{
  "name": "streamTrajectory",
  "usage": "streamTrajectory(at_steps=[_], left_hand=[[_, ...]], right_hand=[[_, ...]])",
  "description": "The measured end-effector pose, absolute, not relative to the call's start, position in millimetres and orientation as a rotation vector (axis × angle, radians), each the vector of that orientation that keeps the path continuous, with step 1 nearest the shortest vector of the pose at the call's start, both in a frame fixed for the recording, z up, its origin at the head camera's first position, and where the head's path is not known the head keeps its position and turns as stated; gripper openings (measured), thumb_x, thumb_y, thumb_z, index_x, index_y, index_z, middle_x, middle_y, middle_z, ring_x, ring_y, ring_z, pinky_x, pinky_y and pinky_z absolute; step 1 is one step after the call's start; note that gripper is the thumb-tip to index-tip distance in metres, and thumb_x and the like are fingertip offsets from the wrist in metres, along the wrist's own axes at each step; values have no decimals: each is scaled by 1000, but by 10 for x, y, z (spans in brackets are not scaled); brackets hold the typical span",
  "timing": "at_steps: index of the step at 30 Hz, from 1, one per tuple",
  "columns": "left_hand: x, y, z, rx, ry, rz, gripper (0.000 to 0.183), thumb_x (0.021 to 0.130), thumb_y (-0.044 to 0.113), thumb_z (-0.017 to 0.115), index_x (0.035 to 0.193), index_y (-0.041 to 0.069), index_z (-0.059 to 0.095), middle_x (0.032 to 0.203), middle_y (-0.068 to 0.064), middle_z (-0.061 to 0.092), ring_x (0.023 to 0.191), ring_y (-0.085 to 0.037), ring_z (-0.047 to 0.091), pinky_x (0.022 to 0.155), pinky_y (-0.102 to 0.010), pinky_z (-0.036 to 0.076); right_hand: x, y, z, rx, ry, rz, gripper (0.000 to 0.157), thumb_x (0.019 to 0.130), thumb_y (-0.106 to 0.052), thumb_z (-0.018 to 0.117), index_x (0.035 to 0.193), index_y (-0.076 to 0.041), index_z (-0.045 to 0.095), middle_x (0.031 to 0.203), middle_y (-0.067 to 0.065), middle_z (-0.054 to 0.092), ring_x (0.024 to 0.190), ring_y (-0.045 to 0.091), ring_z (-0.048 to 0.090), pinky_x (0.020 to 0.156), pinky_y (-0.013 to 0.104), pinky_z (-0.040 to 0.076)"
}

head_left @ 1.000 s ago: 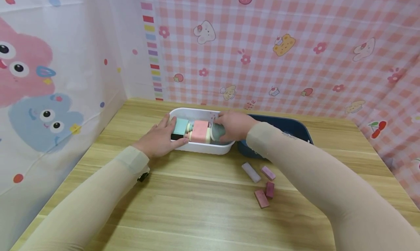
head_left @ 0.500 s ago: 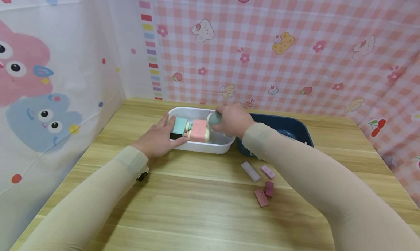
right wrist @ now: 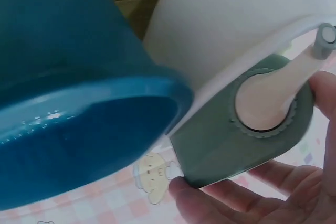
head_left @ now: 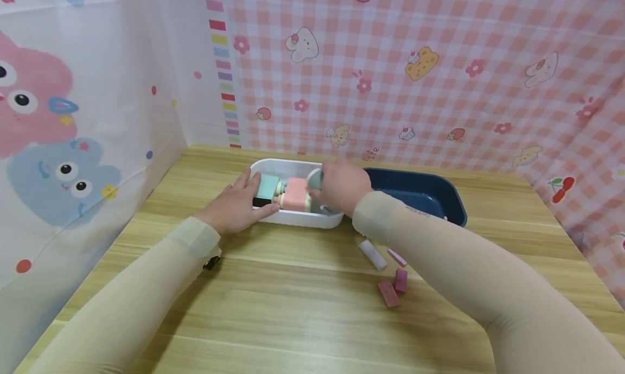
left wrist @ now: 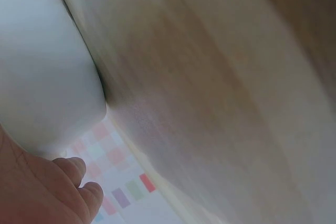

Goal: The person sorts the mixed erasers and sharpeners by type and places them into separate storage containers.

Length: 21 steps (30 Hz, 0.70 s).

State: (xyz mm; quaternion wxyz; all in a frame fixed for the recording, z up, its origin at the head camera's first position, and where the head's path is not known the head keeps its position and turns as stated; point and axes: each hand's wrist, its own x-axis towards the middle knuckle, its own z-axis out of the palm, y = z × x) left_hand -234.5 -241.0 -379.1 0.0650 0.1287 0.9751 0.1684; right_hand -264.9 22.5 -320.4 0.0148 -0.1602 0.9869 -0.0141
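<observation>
My right hand (head_left: 344,187) grips a grey-green hand-crank pencil sharpener (head_left: 315,181) at the right end of a white tub (head_left: 307,220). In the right wrist view the sharpener (right wrist: 210,140) shows its pale crank handle (right wrist: 268,98), with fingers and thumb around its body. My left hand (head_left: 231,208) rests on the tub's left end, its fingers spread and the thumb over the front rim. Beside those fingers, inside the tub, lies an aqua block-shaped item (head_left: 268,187) with a black lower side. A pink item (head_left: 295,194) with cream parts lies between it and the sharpener.
A navy basin (head_left: 425,192) stands right of the tub, partly behind my right forearm. On the table in front lie a pale lilac block (head_left: 372,254), a thin pink block (head_left: 397,257), a magenta block (head_left: 401,281) and a dusty-red block (head_left: 388,293). Printed cloth hangs behind.
My right hand has raised the sharpener slightly and turned it, bringing the small crank end into view in the tub. The left hand stays in place.
</observation>
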Motion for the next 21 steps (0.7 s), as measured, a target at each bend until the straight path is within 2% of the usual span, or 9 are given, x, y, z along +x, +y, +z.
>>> streamTrajectory(at_steps=[4, 10, 12, 13, 15, 18, 21], left_hand=[[-2347, -2410, -3793, 387, 2943, 517, 108, 100, 76, 43, 169, 4, 2, 176, -23, -8, 162, -46, 14, 130, -65, 17], [-2356, -2412, -3809, 389, 2945, 504, 109, 100, 77, 42, 169, 4, 2, 176, -24, -8, 163, -45, 12, 130, -66, 16], [-2360, -2412, -3815, 391, 2944, 507, 109, 100, 77, 42, 169, 4, 2, 176, -24, -8, 163, -45, 12, 130, -66, 16], [-2361, -2414, -3817, 390, 2943, 509, 109, 100, 77, 42, 169, 4, 2, 176, -23, -9, 163, -45, 12, 130, -66, 16], [-2364, -2418, -3819, 389, 2943, 507, 109, 99, 78, 42, 169, 4, 2, 176, -23, -9, 163, -44, 12, 130, -65, 16], [-2371, -2422, -3828, 392, 2946, 499, 109, 99, 78, 41, 169, 4, 1, 176, -23, -9, 163, -43, 12, 130, -65, 16], [-2376, -2423, -3832, 393, 2949, 494, 109, 100, 78, 41, 169, 4, 1, 176, -23, -9, 163, -43, 11, 131, -65, 16]], right_hand=[[-2615, 207, -3193, -505, 3065, 21, 65, 95, -59, 70, 133, -7, 60, 112, 10, 64, 83, 22, 66, 68, 40, 63], [-2617, 221, -3242, -547, 3024, 52, 50, 96, -50, 74, 122, -9, 66, 102, 5, 67, 82, 19, 66, 71, 39, 63], [-2610, 228, -3255, -559, 3003, 9, 46, 99, -46, 72, 123, -8, 65, 103, 5, 69, 84, 19, 67, 74, 39, 63], [-2603, 231, -3259, -565, 2994, -17, 47, 100, -44, 70, 128, -7, 63, 108, 6, 70, 87, 20, 68, 79, 40, 64], [-2585, 230, -3260, -591, 2974, -56, 49, 104, -38, 64, 140, -5, 58, 126, 8, 71, 105, 22, 71, 93, 42, 63], [-2547, 221, -3256, -672, 2945, -45, 53, 110, -30, 54, 157, -6, 46, 152, 11, 60, 135, 25, 62, 113, 47, 53], [-2518, 206, -3254, -771, 2949, 18, 48, 112, -24, 48, 158, -9, 47, 154, 12, 58, 141, 26, 58, 116, 48, 51]])
